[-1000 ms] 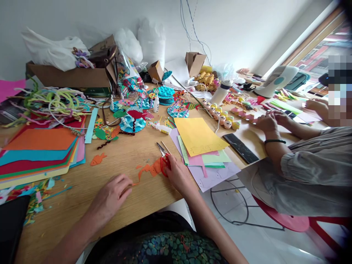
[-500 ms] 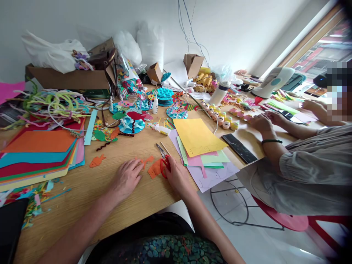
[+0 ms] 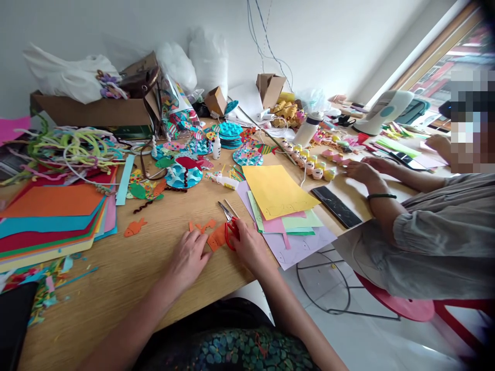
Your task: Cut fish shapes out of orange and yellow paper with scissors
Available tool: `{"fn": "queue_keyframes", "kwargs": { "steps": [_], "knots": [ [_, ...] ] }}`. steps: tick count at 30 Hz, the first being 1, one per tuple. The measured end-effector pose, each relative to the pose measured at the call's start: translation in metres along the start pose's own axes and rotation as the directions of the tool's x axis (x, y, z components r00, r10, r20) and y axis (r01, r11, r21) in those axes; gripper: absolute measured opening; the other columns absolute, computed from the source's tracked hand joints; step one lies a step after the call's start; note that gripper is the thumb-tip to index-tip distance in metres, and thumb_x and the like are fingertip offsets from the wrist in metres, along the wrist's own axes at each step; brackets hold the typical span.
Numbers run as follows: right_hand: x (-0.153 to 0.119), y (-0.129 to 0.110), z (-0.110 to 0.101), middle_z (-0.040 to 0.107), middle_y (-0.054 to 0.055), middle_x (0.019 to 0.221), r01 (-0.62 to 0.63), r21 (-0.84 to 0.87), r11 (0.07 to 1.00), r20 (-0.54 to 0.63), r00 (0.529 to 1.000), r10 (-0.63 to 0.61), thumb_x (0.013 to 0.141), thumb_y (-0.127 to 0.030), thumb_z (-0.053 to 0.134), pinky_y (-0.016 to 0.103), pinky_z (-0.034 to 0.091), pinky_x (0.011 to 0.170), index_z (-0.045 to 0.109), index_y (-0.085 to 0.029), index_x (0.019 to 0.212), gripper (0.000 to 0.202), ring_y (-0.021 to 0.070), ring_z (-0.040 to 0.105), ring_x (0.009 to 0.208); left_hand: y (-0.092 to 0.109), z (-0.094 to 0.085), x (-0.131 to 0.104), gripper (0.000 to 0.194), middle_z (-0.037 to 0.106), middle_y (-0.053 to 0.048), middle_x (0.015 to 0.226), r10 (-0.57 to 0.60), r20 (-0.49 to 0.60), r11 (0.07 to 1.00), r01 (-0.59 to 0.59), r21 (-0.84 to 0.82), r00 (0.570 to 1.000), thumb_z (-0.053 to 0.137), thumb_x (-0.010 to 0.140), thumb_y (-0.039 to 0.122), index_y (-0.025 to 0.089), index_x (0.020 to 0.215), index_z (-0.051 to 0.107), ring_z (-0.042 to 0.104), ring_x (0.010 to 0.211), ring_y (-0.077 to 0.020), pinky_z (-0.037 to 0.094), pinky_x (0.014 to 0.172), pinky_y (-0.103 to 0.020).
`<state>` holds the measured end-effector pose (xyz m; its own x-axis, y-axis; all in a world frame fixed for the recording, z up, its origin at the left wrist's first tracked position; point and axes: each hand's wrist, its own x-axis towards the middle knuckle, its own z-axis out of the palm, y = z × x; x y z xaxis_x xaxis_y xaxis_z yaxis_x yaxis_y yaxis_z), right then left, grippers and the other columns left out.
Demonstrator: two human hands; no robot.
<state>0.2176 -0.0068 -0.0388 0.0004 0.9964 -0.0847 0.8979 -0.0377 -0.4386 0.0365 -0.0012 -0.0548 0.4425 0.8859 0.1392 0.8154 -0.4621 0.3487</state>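
My right hand [image 3: 249,246] is closed round the red handles of a pair of scissors [image 3: 227,215], whose blades point away from me, slightly apart. Beside the handles lies a piece of orange paper [image 3: 215,240] with fish outlines drawn on it. My left hand [image 3: 189,258] rests palm down at the paper's left edge, its fingers bent and the thumb apart from them; whether it touches the paper I cannot tell. Orange offcuts [image 3: 204,225] lie just beyond those fingertips. A cut-out orange fish [image 3: 135,228] sits farther left, and a thin stick [image 3: 232,208] is beside the blades.
Coloured sheets are stacked at left [image 3: 58,200], with paper scraps [image 3: 58,275] in front. Yellow paper [image 3: 280,190] tops another pile at right, beside a dark phone [image 3: 336,207]. Fish decorations [image 3: 183,176] and a glue bottle [image 3: 217,147] stand behind. A co-worker's hands [image 3: 365,172] are at right.
My left hand has moved right, from the offcuts to the edge of the orange paper. My right hand and the scissors have stayed in nearly the same place. The view has shifted slightly.
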Motion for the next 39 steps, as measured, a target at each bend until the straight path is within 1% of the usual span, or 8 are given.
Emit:
{"fn": "queue_keyframes", "kwargs": {
  "steps": [11,20,24,28,32,34,36,39],
  "knots": [
    [-0.001,-0.001,0.004,0.068,0.011,0.105,0.013,0.011,1.0,-0.038,0.999,-0.013,0.086,-0.014,0.046,0.026,0.036,0.065,0.052,-0.017,0.117,0.032,0.0221,0.063,0.09,0.013,-0.001,0.017,0.008,0.063,-0.01,0.085,-0.017,0.039,0.999,0.015,0.03,0.999,0.053,0.079,0.012,0.018,0.079,0.058,0.058,0.089,-0.0284,0.048,0.081,-0.044],
    [-0.005,0.004,0.005,0.066,0.005,0.081,0.022,0.147,0.989,-0.099,0.995,-0.007,0.081,-0.015,0.049,0.024,0.034,0.06,0.054,-0.018,0.092,0.013,0.0177,0.057,0.071,0.008,-0.004,0.014,0.014,0.064,-0.007,0.083,-0.031,-0.026,0.992,0.028,-0.123,0.999,0.046,0.081,0.012,0.02,0.078,0.057,0.061,0.08,-0.023,0.05,0.074,-0.037],
    [-0.008,0.004,-0.004,0.061,0.002,0.073,0.058,0.281,0.958,-0.18,0.984,-0.007,0.079,-0.016,0.048,0.023,0.033,0.057,0.051,-0.019,0.084,0.007,0.0151,0.052,0.063,0.007,-0.017,0.004,0.018,0.064,-0.006,0.083,-0.214,-0.092,0.849,0.139,-0.51,0.972,0.048,0.083,0.031,0.019,0.093,0.058,0.062,0.076,-0.0201,0.051,0.069,-0.033],
    [-0.009,-0.007,-0.012,0.055,-0.001,0.066,0.101,0.389,0.916,-0.216,0.976,-0.016,0.074,-0.016,0.048,0.022,0.031,0.052,0.049,-0.019,0.078,0.005,0.0128,0.046,0.056,0.013,-0.023,0.0,0.032,0.065,-0.005,0.087,-0.281,0.064,0.616,0.231,-0.753,0.958,0.049,0.082,0.044,0.018,0.098,0.059,0.062,0.078,-0.0195,0.05,0.065,-0.029],
    [-0.008,-0.018,-0.012,0.05,-0.004,0.062,0.169,0.534,0.828,-0.182,0.98,-0.082,0.073,-0.015,0.05,0.021,0.031,0.05,0.049,-0.019,0.078,0.006,0.0102,0.043,0.052,0.014,-0.022,0.004,0.021,0.065,0.0,0.078,-0.329,0.112,0.499,0.273,-0.822,0.938,0.059,0.075,0.037,0.019,0.086,0.063,0.06,0.072,-0.0175,0.048,0.067,-0.028],
    [-0.008,-0.02,-0.011,0.048,-0.005,0.061,0.149,0.626,0.765,-0.178,0.983,-0.046,0.075,-0.019,0.052,0.021,0.032,0.049,0.049,-0.019,0.079,0.005,0.0097,0.043,0.052,0.013,-0.026,0.004,0.017,0.064,0.001,0.075,-0.375,0.097,0.442,0.27,-0.855,0.922,0.059,0.075,0.033,0.019,0.082,0.063,0.058,0.072,-0.0163,0.048,0.069,-0.027],
    [-0.009,-0.022,-0.011,0.051,-0.004,0.066,0.102,0.755,0.648,-0.123,0.992,-0.013,0.076,-0.025,0.056,0.022,0.035,0.049,0.049,-0.019,0.08,0.01,0.0095,0.044,0.053,0.014,-0.032,0.002,0.013,0.063,0.002,0.075,-0.404,0.072,0.393,0.244,-0.887,0.912,0.058,0.075,0.032,0.02,0.079,0.061,0.057,0.073,-0.0152,0.047,0.072,-0.027],
    [-0.01,-0.029,-0.013,0.055,-0.002,0.074,0.026,0.925,0.379,0.004,0.997,-0.078,0.072,-0.035,0.064,0.022,0.038,0.047,0.049,-0.019,0.082,0.024,0.0084,0.046,0.051,0.017,-0.038,-0.001,0.01,0.061,0.002,0.074,-0.405,0.057,0.374,0.222,-0.9,0.912,0.058,0.074,0.03,0.02,0.077,0.06,0.055,0.072,-0.0147,0.046,0.072,-0.026]
  ]
}}
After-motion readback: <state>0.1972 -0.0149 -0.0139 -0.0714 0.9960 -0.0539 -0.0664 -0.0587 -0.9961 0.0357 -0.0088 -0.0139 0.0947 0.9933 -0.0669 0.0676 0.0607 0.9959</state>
